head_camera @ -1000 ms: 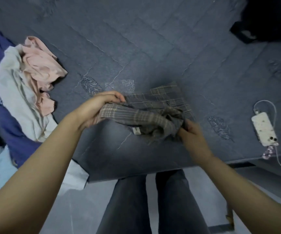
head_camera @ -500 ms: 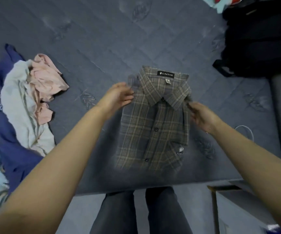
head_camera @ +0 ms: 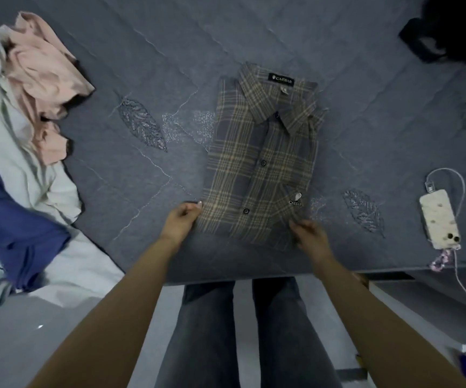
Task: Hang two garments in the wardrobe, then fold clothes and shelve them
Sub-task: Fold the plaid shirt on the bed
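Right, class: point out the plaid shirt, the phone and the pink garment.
shirt (head_camera: 262, 163): head view, on its button placket.
phone (head_camera: 439, 218): head view, middle of its case.
pink garment (head_camera: 41, 68): head view, on its crumpled upper part.

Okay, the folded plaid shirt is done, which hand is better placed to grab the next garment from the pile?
Probably the left hand. The pile of pink, pale and blue clothes lies on its side of the grey quilted bed. The right hand would have to cross the grey-and-tan plaid shirt.

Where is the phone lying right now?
In the head view, the phone lies on the bed's right side near its front edge, right of the folded plaid shirt.
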